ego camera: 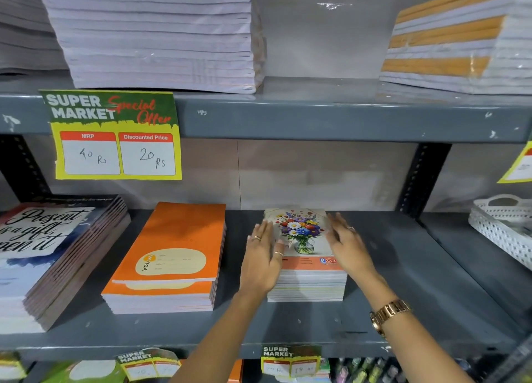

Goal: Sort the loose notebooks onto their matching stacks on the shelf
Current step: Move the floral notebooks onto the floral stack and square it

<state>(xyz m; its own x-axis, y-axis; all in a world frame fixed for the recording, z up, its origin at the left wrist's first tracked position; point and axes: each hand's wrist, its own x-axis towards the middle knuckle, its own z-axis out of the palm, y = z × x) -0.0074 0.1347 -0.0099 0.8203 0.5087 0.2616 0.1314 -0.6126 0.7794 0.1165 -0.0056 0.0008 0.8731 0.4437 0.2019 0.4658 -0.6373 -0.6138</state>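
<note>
A stack of flower-cover notebooks sits in the middle of the grey shelf. My left hand lies flat against the stack's left side, fingers apart, and my right hand rests on its right side, fingers extended. Neither hand closes around a notebook. To the left stands a stack of orange notebooks, its top one shifted slightly back. At far left is a taller stack with a script-lettered cover.
A white perforated basket stands at the right of the shelf. A yellow price sign hangs from the upper shelf edge, which carries wrapped paper stacks. Black uprights flank the bay. More price tags hang below.
</note>
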